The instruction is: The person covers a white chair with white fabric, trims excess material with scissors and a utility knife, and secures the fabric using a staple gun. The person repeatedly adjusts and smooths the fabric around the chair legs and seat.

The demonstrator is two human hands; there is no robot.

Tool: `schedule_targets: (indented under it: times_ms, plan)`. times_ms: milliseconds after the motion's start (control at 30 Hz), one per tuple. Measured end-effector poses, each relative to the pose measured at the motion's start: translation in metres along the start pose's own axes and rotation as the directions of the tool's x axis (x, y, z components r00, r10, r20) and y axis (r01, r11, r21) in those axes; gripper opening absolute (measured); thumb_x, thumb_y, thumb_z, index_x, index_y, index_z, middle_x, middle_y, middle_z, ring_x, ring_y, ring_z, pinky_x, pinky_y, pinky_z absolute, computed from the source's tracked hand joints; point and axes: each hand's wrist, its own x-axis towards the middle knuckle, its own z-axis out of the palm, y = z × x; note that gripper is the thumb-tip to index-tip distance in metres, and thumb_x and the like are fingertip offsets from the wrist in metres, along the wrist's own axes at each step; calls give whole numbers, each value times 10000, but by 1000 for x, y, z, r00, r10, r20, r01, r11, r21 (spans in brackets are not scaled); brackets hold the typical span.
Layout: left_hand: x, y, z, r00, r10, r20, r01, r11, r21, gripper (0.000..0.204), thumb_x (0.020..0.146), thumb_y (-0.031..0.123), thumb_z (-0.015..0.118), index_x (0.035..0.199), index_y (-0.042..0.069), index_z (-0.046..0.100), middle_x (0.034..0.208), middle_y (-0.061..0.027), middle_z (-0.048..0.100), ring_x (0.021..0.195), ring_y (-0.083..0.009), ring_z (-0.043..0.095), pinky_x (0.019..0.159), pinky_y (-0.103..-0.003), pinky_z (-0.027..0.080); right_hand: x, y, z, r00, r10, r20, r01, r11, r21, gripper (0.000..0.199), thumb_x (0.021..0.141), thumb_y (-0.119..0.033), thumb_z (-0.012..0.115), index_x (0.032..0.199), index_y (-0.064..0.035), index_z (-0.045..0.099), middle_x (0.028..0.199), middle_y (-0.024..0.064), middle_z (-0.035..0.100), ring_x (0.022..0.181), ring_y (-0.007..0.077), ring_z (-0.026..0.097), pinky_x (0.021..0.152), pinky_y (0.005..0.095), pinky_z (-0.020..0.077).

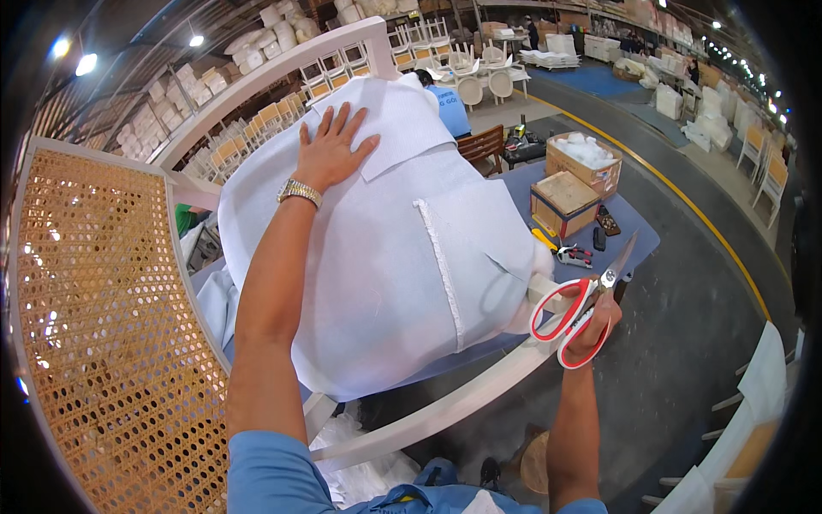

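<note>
My left hand (338, 147) lies spread and flat on the white cloth (360, 248), pressing near its far edge; a metal watch is on that wrist. The cloth covers a chair's padded part, and a flap with a frayed white strip (443, 270) runs down its right side. My right hand (595, 330) is closed on scissors (609, 277) with red and white handles. Their blades point up and away to the right, apart from the cloth. Below the scissors curves the pale wooden rail (449, 413) of the chair frame. A woven cane panel (116, 300) stands on the left.
On the blue-covered table (629, 231) sit a closed cardboard box (565, 204), an open box of white stuffing (591, 158) and red-handled pliers (574, 255). A person in a blue shirt (449, 110) is beyond the cloth. Several chairs (248, 137) stand behind.
</note>
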Motion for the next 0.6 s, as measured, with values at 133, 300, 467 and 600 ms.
schedule_targets:
  times_ms: [133,300,467,600]
  plan:
    - [4,-7,-5,984,-81,-158,83,997,8,776,976,680,334,1575,188,292,1653,-62,231,1532,-278,170,1213,-587,57,7,2,15,997,-28,-77,28,1000,6,590,993,-447,366,813,49,631,621,78,592,545,130,486,537,288,360]
    - [1,-5,1,964,-209,-164,196,976,-92,808,972,673,357,1557,116,324,1642,-73,264,1525,-252,205,1216,-556,93,2,1,3,996,-12,-83,9,999,-32,600,967,-416,361,751,39,688,581,77,584,520,172,543,521,309,409]
    - [10,-18,-6,964,-199,-179,176,975,-134,823,967,677,360,1541,88,348,1616,-90,319,1516,-242,235,1226,-511,108,3,13,3,992,-78,-103,73,996,-46,586,970,-384,348,747,36,690,580,78,586,534,181,546,530,317,409]
    - [-8,-19,9,862,-270,-428,172,952,-253,549,956,458,558,1306,38,616,1446,-154,531,1342,-263,479,1115,-423,347,3,1,7,996,-4,-86,3,1000,-2,581,965,-411,380,791,52,686,601,76,610,553,168,564,537,299,428]
